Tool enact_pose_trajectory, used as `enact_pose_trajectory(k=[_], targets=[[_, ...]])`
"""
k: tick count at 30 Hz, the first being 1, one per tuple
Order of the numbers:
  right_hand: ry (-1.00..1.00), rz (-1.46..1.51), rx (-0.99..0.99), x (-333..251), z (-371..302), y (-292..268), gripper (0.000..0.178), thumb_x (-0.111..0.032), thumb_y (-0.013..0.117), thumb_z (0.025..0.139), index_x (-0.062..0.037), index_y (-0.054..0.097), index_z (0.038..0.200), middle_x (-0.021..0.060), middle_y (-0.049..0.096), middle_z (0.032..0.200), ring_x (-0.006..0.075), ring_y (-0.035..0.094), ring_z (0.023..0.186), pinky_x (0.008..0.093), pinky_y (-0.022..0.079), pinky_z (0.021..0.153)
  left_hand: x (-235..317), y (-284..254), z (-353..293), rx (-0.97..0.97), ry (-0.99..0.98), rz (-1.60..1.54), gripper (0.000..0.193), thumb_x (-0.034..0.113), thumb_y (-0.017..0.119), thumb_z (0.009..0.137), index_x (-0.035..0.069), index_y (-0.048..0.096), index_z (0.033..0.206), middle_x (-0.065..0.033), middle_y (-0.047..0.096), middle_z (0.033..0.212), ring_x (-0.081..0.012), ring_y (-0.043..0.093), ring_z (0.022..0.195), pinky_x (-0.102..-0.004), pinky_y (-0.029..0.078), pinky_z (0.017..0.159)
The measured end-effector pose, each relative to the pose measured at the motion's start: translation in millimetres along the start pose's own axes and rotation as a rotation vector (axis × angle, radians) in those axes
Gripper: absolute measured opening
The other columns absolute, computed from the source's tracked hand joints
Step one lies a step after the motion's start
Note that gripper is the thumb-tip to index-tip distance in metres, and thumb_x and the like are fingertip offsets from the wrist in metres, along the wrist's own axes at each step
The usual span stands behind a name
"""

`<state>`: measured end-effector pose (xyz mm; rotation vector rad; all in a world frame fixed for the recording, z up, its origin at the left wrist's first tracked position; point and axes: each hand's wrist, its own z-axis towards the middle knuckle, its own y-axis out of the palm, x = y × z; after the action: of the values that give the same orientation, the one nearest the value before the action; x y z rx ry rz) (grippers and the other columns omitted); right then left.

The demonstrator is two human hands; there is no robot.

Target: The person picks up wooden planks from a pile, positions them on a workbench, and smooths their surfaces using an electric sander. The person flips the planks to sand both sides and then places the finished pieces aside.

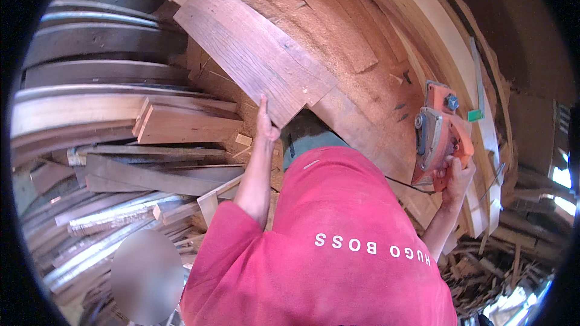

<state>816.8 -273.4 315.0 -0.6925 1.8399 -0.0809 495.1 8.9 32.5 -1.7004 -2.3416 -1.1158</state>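
Note:
My left hand [266,125] grips the near left edge of a long wooden board [248,48], one finger stretched along its side. The board slants from my waist toward the far left, with dark grain and a notch at its near end. On the right, my right hand [458,175] is wrapped round the rear handle of an orange electric planer [444,133] with a blue front knob. The planer is apart from the board, over the right side of the work surface; I cannot tell whether it rests there.
Sawdust covers the wooden work surface [347,33]. Long curved planks [447,18] line its right side, with a green piece [475,115] on them. Stacked boards [103,111] fill the left. Scrap wood [489,271] lies at the lower right. A blurred patch covers part of the lower left.

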Motion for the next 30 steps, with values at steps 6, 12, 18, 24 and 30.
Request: enact_pose_trajectory(k=[6, 12, 18, 24, 30], targets=[[0.02, -0.101, -0.131, 2.1, 14.1, 16.8, 0.008, -0.008, 0.052, 0.087, -0.0017, 0.056, 0.087, 0.0032, 0.055, 0.062, 0.0112, 0.05, 0.045, 0.0271, 0.045, 0.041, 130.8, 79.0, -136.0, -0.129, 0.35, -0.075, 0.057, 0.031, 0.056, 0.09, 0.001, 0.044, 0.137, -0.015, 0.054, 0.136, -0.0283, 0.055, 0.122, -0.0475, 0.044, 0.105], [-0.049, 0.054, -0.176, -1.1, 17.5, 28.5, 0.004, -0.005, 0.056, 0.084, -0.0041, 0.054, 0.082, 0.0013, 0.052, 0.062, 0.0108, 0.049, 0.044, 0.0282, 0.043, 0.038, 192.5, 143.1, -169.9, -0.102, 0.598, -0.246, 0.048, 0.033, 0.062, 0.088, 0.002, 0.054, 0.124, -0.0132, 0.059, 0.123, -0.0258, 0.058, 0.114, -0.0434, 0.053, 0.094], [-0.042, 0.062, -0.182, 5.4, 22.8, 20.3, 0.003, -0.005, 0.055, 0.085, -0.0051, 0.053, 0.087, 0.0016, 0.053, 0.065, 0.0118, 0.051, 0.046, 0.0289, 0.045, 0.039, 239.4, 164.2, -172.7, -0.231, 0.656, -0.295, 0.043, 0.035, 0.061, 0.092, 0.0, 0.058, 0.116, -0.0145, 0.064, 0.113, -0.0266, 0.065, 0.103, -0.0415, 0.061, 0.086], [0.012, 0.093, -0.159, -2.1, 13.2, 25.6, 0.002, -0.003, 0.053, 0.086, -0.0044, 0.053, 0.088, 0.0022, 0.052, 0.062, 0.0115, 0.049, 0.044, 0.028, 0.042, 0.037, 253.4, 162.3, -170.1, -0.25, 0.674, -0.327, 0.045, 0.036, 0.061, 0.093, -0.003, 0.058, 0.116, -0.0183, 0.063, 0.113, -0.0283, 0.064, 0.106, -0.0427, 0.059, 0.091], [-0.03, 0.029, -0.205, 8.1, 18.8, 19.3, 0.008, -0.004, 0.049, 0.088, -0.0042, 0.054, 0.094, 0.0015, 0.053, 0.065, 0.0106, 0.05, 0.047, 0.0259, 0.042, 0.041, 254.9, 157.9, -165.1, -0.255, 0.671, -0.347, 0.043, 0.034, 0.061, 0.093, -0.004, 0.059, 0.113, -0.0183, 0.064, 0.113, -0.0278, 0.064, 0.106, -0.044, 0.058, 0.092]])
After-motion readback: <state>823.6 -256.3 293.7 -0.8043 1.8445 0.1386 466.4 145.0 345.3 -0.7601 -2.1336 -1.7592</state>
